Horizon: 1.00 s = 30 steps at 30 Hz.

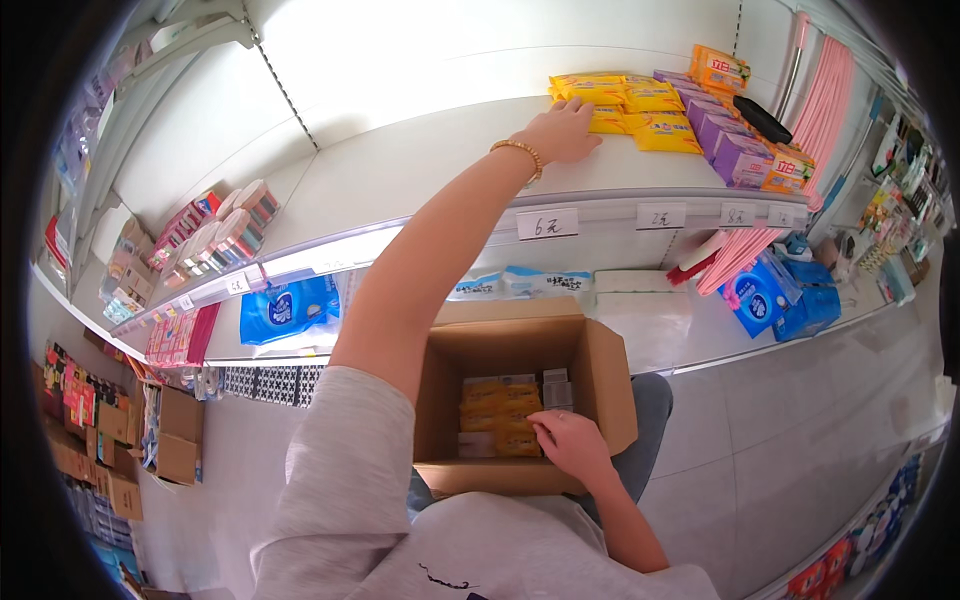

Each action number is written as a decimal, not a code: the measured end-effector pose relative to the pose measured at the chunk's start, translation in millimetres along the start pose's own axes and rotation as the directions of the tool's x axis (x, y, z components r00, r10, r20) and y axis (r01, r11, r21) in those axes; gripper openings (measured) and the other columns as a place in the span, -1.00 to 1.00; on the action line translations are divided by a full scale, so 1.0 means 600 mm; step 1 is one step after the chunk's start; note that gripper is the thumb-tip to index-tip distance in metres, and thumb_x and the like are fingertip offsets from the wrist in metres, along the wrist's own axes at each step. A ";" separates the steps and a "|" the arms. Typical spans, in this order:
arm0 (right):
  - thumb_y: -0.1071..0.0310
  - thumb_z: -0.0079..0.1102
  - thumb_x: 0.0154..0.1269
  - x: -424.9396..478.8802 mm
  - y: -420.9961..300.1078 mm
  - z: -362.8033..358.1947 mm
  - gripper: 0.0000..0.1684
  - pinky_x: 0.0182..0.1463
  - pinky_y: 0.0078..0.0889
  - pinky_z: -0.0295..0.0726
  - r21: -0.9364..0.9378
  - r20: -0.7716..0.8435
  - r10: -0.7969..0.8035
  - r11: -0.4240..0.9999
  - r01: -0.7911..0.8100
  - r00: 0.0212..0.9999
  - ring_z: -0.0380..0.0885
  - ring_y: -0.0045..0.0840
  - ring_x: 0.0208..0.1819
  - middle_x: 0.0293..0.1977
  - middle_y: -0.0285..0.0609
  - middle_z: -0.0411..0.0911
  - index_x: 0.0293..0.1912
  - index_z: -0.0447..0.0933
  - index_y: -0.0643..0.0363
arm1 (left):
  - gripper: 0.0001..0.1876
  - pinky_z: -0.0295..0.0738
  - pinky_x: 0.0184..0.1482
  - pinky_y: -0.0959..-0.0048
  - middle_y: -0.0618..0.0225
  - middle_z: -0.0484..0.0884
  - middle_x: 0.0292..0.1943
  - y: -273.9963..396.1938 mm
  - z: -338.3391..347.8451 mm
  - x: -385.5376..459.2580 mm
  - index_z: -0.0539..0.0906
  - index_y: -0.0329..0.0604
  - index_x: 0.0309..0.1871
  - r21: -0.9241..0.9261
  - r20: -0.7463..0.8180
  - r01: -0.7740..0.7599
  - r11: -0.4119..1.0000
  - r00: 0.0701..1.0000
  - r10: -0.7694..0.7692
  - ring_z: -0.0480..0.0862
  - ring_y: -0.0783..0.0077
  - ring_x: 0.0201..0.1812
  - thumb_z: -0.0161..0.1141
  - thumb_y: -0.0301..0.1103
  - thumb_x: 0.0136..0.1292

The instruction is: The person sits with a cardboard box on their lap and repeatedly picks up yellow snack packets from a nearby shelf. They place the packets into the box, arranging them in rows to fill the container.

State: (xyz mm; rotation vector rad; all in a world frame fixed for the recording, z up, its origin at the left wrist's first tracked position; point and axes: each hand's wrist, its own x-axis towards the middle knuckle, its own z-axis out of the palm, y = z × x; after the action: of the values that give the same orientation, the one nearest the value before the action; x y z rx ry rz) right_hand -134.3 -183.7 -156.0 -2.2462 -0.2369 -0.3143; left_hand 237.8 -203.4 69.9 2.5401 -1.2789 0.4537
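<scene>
My left hand [564, 133] reaches onto the white shelf, its fingers touching the left side of a stack of yellow plastic-wrapped packets [664, 133]. Whether it grips one is hidden by the hand. A beaded bracelet [529, 154] circles that wrist. Below the shelf, an open cardboard box [510, 480] rests at my lap. Inside lie several yellow-orange packets [480, 405] in rows, with pale boxes [556, 390] along the right. My right hand [574, 446] dips into the box, fingertips at the packets' right edge; its grip cannot be made out.
Purple soap boxes [742, 160] and orange Liby packs [789, 169] stand right of the yellow packets. Price cards [547, 224] line the shelf's front edge. A pink mop [821, 97] hangs at right. Blue tissue packs [289, 309] sit on the lower shelf.
</scene>
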 end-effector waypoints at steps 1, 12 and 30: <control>0.34 0.21 0.38 0.000 -0.001 -0.001 -0.81 -0.11 -0.10 0.67 0.001 -0.006 0.001 1.000 -0.001 1.000 0.69 -0.14 -0.21 -0.30 -0.05 0.69 -0.06 0.66 0.11 | -0.45 0.46 0.36 0.04 0.03 0.55 0.27 0.002 0.006 0.006 0.58 -0.29 0.25 0.009 -0.008 0.021 1.000 1.000 -0.021 0.44 0.00 0.42 0.12 0.02 0.45; 0.29 0.19 0.42 -0.003 -0.005 -0.002 -0.79 -0.08 -0.10 0.68 -0.003 0.040 0.057 0.998 -0.057 0.998 0.70 -0.13 -0.17 -0.22 -0.06 0.72 -0.04 0.68 0.09 | -0.38 0.53 0.25 0.17 -0.03 0.64 0.15 0.029 -0.052 -0.020 0.59 -0.28 0.23 -0.017 0.164 0.136 0.991 0.978 -0.131 0.61 0.03 0.21 0.26 0.08 0.34; 0.44 0.28 0.43 0.056 -0.054 -0.070 -0.47 0.14 -0.50 0.58 0.790 -0.110 0.243 0.609 -0.063 0.964 0.60 -0.59 0.04 0.10 -0.22 0.62 0.35 0.46 0.19 | -0.19 0.58 0.11 0.21 0.19 0.60 0.01 0.083 -0.204 -0.366 0.51 -0.04 0.36 -0.100 -0.299 -0.290 0.952 0.921 0.249 0.62 0.05 0.05 0.57 -0.40 -0.07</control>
State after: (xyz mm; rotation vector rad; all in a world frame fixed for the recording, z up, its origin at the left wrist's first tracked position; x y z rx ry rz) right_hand -117.1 -193.3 -96.4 -1.3218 -0.0399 -0.2757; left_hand 54.3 -27.3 101.3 2.0960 -1.4940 0.7267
